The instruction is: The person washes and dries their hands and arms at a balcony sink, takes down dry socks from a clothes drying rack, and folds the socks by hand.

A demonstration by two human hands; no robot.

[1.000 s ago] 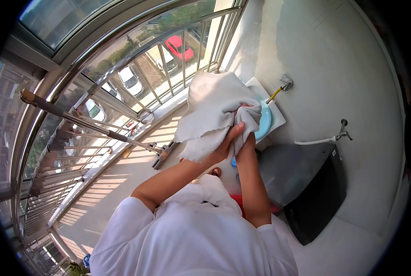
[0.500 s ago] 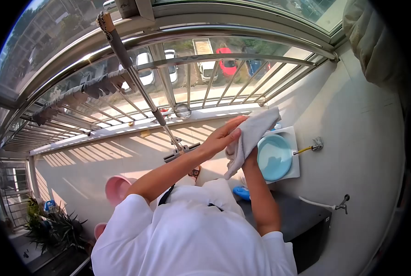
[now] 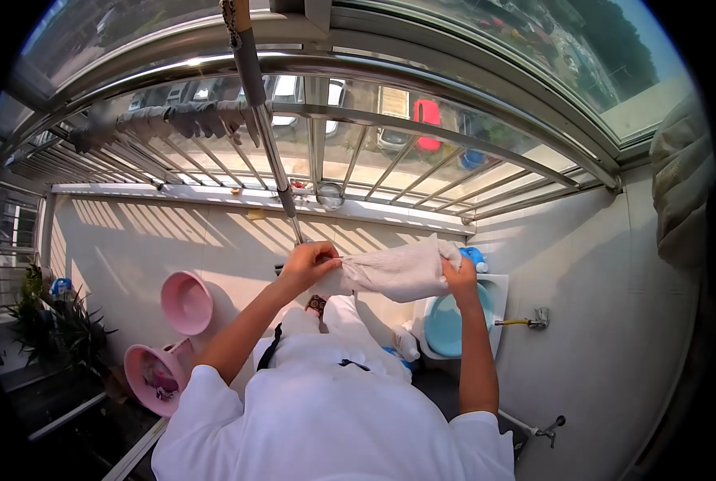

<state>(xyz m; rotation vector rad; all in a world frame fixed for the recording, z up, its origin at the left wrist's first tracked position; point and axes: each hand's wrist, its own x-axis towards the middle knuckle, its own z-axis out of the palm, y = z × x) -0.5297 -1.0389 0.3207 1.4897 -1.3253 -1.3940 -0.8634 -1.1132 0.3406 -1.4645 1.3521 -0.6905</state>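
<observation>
A light grey towel (image 3: 394,269) is stretched sideways between my two hands, in front of my body at about waist height. My left hand (image 3: 314,266) pinches its left end, where the fabric is gathered to a narrow fold. At the other end my right hand (image 3: 460,280) grips a bunched corner, thumb and fingers closed on it. Behind and below that hand, a light blue basin (image 3: 446,330) rests in a white sink (image 3: 497,290), partly covered by the towel and my arm.
A mop (image 3: 263,136) leans upright against the metal railing (image 3: 422,132), over which several socks (image 3: 190,120) hang. On the floor to the left are a pink basin (image 3: 186,303) and a pink bucket (image 3: 151,377) with fabric inside. A tap (image 3: 547,433) juts from the right wall.
The towel went from bunched over my right hand to spread wide between both hands. My left hand moved left and down. The camera view shifted, bringing more of the pink bucket into sight.
</observation>
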